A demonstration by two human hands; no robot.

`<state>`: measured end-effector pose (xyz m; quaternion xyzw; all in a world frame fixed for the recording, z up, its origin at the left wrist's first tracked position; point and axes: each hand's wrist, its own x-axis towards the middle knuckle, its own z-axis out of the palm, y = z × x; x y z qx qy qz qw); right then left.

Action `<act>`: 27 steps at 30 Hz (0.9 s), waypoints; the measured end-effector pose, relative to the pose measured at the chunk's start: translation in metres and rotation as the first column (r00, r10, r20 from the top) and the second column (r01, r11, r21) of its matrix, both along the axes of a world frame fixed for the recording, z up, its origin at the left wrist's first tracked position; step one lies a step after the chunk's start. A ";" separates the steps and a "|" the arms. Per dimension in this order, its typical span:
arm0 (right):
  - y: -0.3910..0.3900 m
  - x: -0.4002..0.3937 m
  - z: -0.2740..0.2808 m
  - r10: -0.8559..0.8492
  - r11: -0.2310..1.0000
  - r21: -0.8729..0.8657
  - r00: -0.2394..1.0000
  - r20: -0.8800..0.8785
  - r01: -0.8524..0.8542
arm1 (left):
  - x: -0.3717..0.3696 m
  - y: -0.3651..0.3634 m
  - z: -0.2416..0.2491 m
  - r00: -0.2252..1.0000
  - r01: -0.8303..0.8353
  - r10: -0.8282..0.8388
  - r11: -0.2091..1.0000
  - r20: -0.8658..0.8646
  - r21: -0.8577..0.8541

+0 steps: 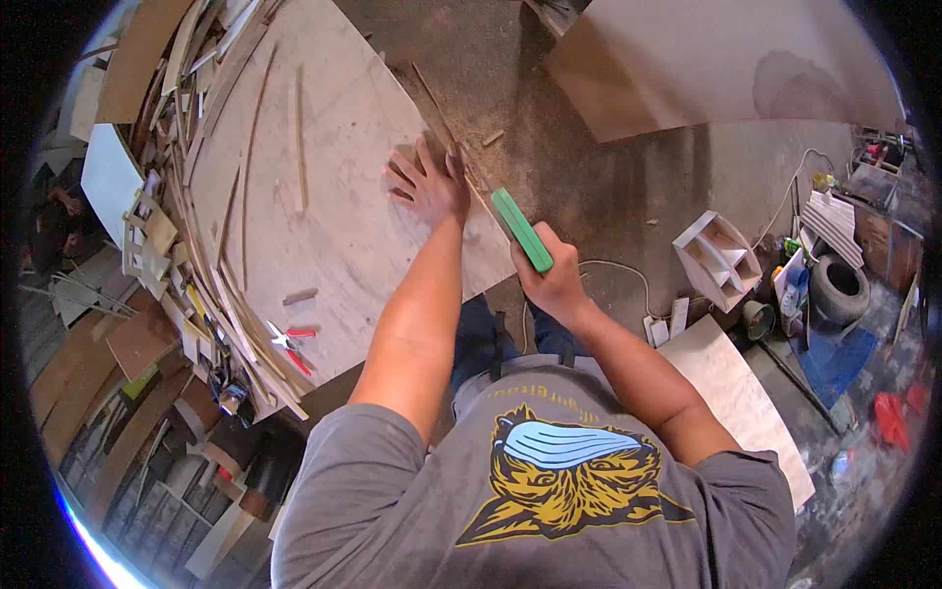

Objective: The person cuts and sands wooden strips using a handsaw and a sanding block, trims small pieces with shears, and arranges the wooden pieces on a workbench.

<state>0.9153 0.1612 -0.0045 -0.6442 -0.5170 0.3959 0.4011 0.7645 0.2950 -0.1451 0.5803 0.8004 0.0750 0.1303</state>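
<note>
My right hand (pixel 551 278) is wrapped around the green handle (pixel 522 230) of a handsaw. Its thin blade (pixel 478 173), seen nearly edge-on, runs away from me along the right edge of a large pale plywood sheet (pixel 343 118). Fingers spread, my left hand (pixel 430 187) lies flat on the sheet near that edge, its thumb close beside the blade. A narrow dark strip (pixel 432 101) extends past the edge ahead of the blade. Pliers with red handles (pixel 291 339) lie on the sheet's near left part.
Long thin wood strips (pixel 218 108) and offcuts pile along the sheet's left side. Another board (pixel 706 69) stands at the upper right. On the floor to the right are a wooden box (pixel 717 260), a tire (pixel 840 288) and a cable (pixel 628 267). Sawdust covers the floor beyond the edge.
</note>
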 end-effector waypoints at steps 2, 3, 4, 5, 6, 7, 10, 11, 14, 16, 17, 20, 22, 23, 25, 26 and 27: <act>-0.004 0.002 0.005 -0.008 1.000 -0.007 1.000 -0.003 0.008 | 0.000 0.004 0.002 1.000 -0.005 0.005 1.000 0.005 0.006; -0.008 0.002 0.011 -0.013 1.000 -0.013 1.000 -0.004 0.013 | 0.000 0.004 0.002 1.000 -0.008 0.008 1.000 0.004 -0.003; -0.012 0.002 0.024 -0.030 0.999 0.021 0.999 -0.031 0.031 | 0.001 0.005 0.002 1.000 -0.013 0.013 1.000 0.003 -0.012; -0.010 0.003 0.022 -0.015 1.000 0.020 1.000 -0.014 0.015 | 0.001 0.006 0.002 1.000 -0.015 0.015 1.000 0.007 -0.008; -0.010 0.002 0.017 -0.001 1.000 0.018 1.000 0.002 0.001 | 0.001 0.005 0.002 1.000 -0.016 0.016 1.000 0.009 -0.004; -0.010 0.002 0.012 0.010 1.000 0.015 1.000 0.018 -0.010 | 0.001 0.004 0.002 1.000 -0.013 0.013 1.000 0.011 -0.001; 0.015 -0.005 -0.005 0.022 1.000 0.018 1.000 -0.006 -0.022 | 0.000 0.004 -0.005 1.000 -0.011 0.011 1.000 -0.007 0.011; 0.018 -0.007 -0.004 0.019 1.000 0.025 1.000 -0.016 -0.019 | 0.000 0.005 -0.006 1.000 -0.011 0.011 1.000 -0.012 0.001; -0.013 0.004 0.015 0.016 1.000 0.022 1.000 0.002 -0.016 | 0.001 0.006 -0.002 1.000 -0.014 0.014 1.000 -0.016 -0.018; -0.006 0.004 0.011 0.021 1.000 0.017 0.999 -0.028 -0.020 | 0.001 0.005 0.000 1.000 -0.013 0.013 1.000 -0.011 -0.010; -0.003 0.004 0.006 0.019 1.000 0.012 0.999 -0.042 -0.018 | 0.001 0.005 0.001 1.000 -0.014 0.014 1.000 -0.006 -0.012; 0.027 -0.009 -0.013 0.014 0.999 0.045 1.000 0.018 -0.015 | 0.001 0.004 0.002 1.000 -0.019 0.019 1.000 0.001 -0.007; 0.019 -0.009 -0.003 -0.004 0.999 0.040 1.000 -0.008 0.004 | 0.000 0.004 0.000 1.000 -0.011 0.011 1.000 -0.002 0.003; -0.004 -0.002 0.008 -0.003 1.000 0.028 1.000 -0.019 0.003 | 0.002 0.005 0.000 1.000 -0.008 0.008 1.000 -0.011 -0.002; -0.011 0.002 0.009 0.004 1.000 0.000 1.000 -0.021 -0.004 | 0.001 0.006 0.000 0.999 -0.012 0.011 1.000 -0.034 -0.016; -0.007 0.002 -0.001 0.003 1.000 -0.014 1.000 -0.012 -0.003 | 0.000 0.007 -0.001 1.000 -0.012 0.012 1.000 -0.023 0.003; -0.003 0.001 -0.008 -0.004 0.999 -0.033 1.000 -0.004 0.004 | -0.001 0.004 -0.003 1.000 -0.005 0.006 1.000 -0.013 0.017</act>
